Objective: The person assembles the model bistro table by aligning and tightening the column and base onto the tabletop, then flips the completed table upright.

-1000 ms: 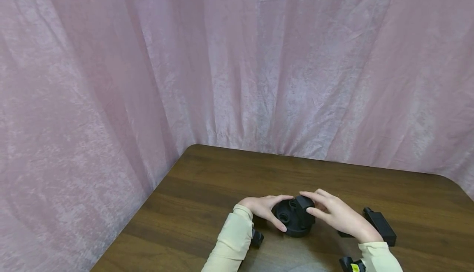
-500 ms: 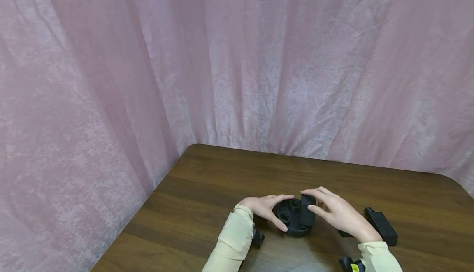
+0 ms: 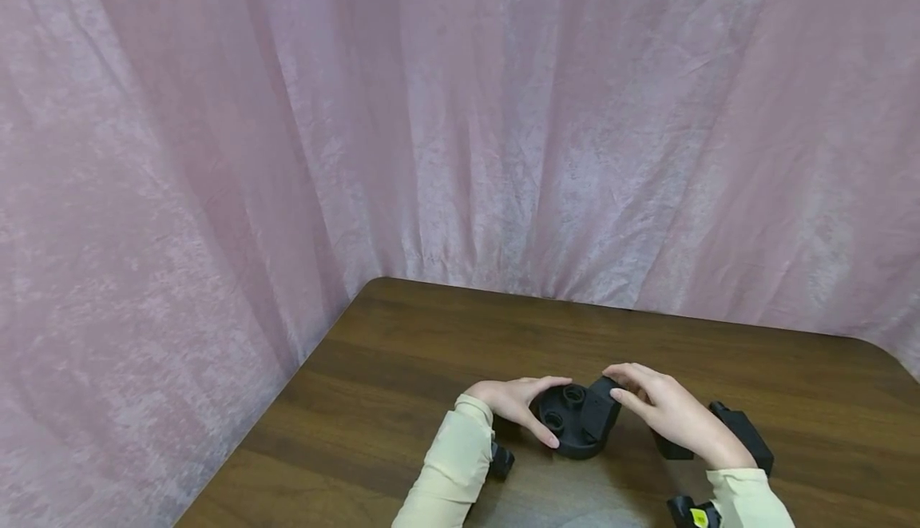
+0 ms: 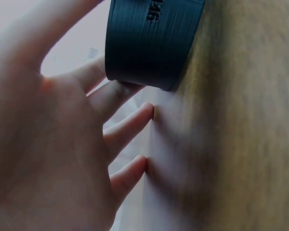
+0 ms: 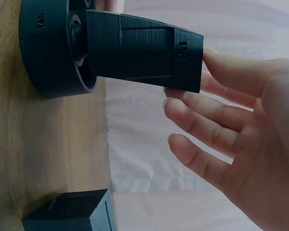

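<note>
Gripped round black plastic base (image 3: 572, 437) with left hand (image 3: 514, 406); pinched oblong black plastic block (image 3: 600, 411) with right hand (image 3: 664, 406) at base's two o'clock. Seemed mid-fitting; likely needed aligning.

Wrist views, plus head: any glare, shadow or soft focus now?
Left wrist: tabletop grain looks soft, with dark shadows across it; right wrist: curtain washed out, markings on the black block still visible; head: pale sheen on the tabletop near the bottom edge, round black base dark.
</note>
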Tool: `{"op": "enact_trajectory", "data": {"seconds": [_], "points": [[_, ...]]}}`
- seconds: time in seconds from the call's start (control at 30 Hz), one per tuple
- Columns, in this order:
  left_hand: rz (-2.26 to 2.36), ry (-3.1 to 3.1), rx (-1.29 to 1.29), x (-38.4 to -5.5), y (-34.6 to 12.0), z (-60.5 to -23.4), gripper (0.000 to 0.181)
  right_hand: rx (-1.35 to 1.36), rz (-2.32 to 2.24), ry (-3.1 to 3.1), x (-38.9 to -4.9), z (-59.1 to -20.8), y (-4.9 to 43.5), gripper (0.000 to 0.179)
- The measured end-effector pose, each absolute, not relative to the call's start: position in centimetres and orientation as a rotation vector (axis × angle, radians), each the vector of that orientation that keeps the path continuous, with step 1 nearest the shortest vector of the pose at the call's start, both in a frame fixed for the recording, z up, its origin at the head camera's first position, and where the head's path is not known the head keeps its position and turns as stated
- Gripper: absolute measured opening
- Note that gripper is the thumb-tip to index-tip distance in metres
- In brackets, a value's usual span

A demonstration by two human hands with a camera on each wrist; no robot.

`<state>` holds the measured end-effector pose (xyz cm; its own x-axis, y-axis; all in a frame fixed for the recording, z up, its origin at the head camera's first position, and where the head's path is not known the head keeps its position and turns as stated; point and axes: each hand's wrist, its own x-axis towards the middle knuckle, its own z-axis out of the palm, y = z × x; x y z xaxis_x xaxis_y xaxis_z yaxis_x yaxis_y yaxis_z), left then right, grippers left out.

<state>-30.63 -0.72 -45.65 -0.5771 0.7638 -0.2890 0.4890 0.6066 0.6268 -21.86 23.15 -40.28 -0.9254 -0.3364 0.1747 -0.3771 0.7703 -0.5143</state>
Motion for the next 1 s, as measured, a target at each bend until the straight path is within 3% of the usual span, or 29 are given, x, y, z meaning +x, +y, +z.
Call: {"op": "enact_trajectory", "data": {"seconds": [0.47,0.77,1.0], "points": [[0.659,2.281,0.990,-30.8,-0.8,-45.8,0.091,0.740,0.987,-2.833,-22.0,-41.0,22.8,0.030],[0.642,2.297,1.014,-30.8,-0.7,-45.8,0.093,0.924,1.054,-2.919,-21.2,-40.1,24.3,0.047],[0.649,2.288,0.997,-30.8,-0.8,-45.8,0.093,0.913,0.973,-2.929,-21.4,-40.2,24.5,0.047]]}}
